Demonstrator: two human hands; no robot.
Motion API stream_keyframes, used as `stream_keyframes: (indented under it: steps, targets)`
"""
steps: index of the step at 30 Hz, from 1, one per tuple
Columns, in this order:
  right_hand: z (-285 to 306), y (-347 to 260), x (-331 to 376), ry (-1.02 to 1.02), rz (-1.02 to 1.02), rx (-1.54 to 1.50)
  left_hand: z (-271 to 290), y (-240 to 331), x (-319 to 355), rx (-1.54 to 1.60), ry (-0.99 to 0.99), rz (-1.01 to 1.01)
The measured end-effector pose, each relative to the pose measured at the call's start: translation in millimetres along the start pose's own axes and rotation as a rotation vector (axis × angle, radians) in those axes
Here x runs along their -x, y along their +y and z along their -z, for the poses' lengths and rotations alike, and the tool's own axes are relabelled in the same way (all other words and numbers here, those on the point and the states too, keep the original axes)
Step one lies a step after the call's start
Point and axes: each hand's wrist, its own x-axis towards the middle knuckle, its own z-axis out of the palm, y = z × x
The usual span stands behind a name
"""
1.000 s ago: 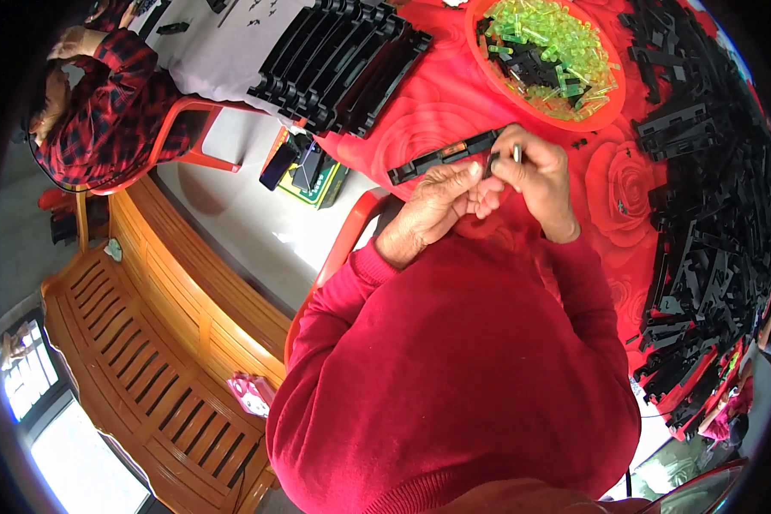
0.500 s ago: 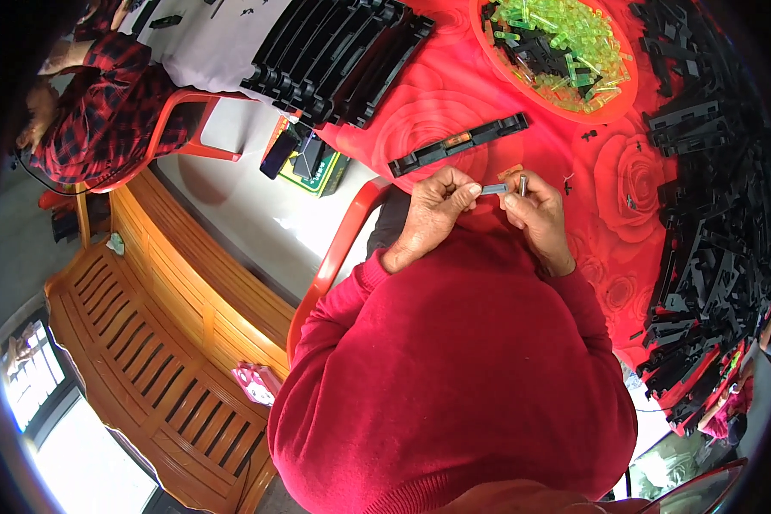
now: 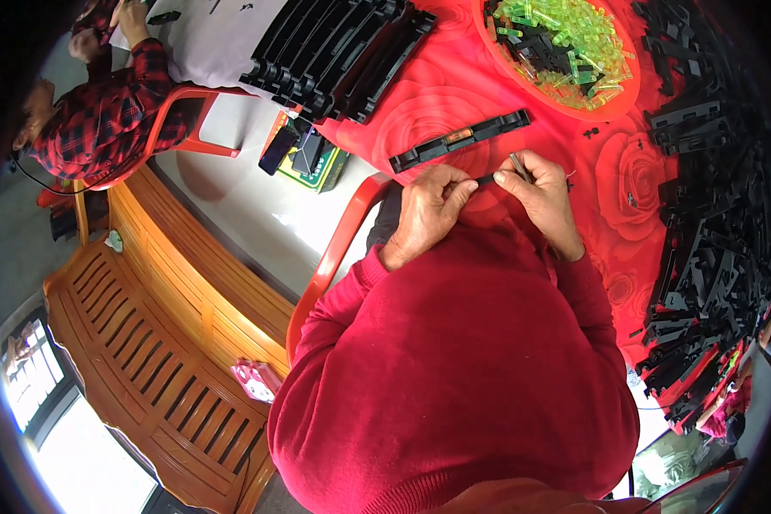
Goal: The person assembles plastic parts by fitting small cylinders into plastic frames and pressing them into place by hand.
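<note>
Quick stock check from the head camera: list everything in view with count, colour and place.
Long bar: one, black, on the tablecloth beyond the hands.
Small part: one, dark, held between both hands.
Bowl: one, red, top centre, holding green and black pieces.
Stacked bars: many, black, top left of the table.
Loose parts: many, black, heaped on the right.
Tablecloth: one, red with roses.
Bench: one, wooden, left.
Co-worker: one, plaid sleeves, upper left.
Left hand: pinching the part.
Right hand: pinching it, with a thin tool.
</note>
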Motion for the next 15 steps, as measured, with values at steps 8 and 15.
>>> stream_keyframes:
  steps: [8,15]
  targets:
    - [-19,3,-48,0.188,0.052,0.022,20,-11,-15,-0.913,0.381,-0.512]
    - [-31,18,-52,0.249,0.012,0.184,26,-16,-18,-0.982,0.302,-0.468]
